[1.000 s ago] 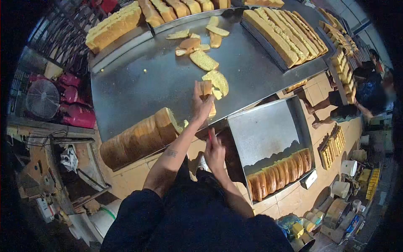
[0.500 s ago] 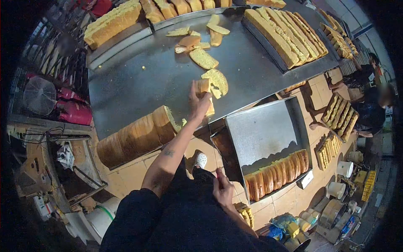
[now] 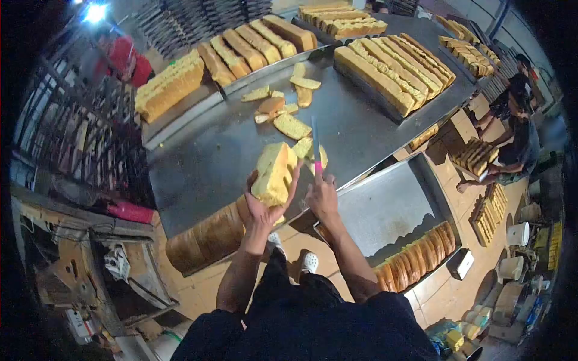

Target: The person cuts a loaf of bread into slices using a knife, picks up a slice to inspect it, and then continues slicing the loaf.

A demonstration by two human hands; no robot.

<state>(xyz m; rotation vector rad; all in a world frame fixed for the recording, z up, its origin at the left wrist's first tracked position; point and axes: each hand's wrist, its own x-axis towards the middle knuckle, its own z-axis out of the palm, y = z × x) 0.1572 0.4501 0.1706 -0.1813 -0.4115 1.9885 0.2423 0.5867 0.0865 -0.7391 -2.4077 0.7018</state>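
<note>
My left hand (image 3: 270, 207) grips a block of yellow bread (image 3: 274, 174) above the metal table (image 3: 208, 162), its fingers around the lower part. Just to its right, my right hand (image 3: 323, 195) is closed round the pink handle of a knife (image 3: 316, 141), whose blade points away from me. Cut bread slices (image 3: 292, 126) and end pieces lie on the table beyond both hands. A row of brown-crusted loaves (image 3: 208, 237) stands at the table's near left edge, partly behind my left forearm.
A metal tray (image 3: 391, 198) with brown loaves (image 3: 418, 256) is at the right, below table level. Long loaves (image 3: 394, 72) stand in trays along the far side. One person (image 3: 521, 141) holds bread at the right; another in red (image 3: 123, 60) is at the far left.
My left hand has lifted bread off the table and turned it. My right hand has come up from beside my body, and its knife now shows beside the bread. The view has shifted.
</note>
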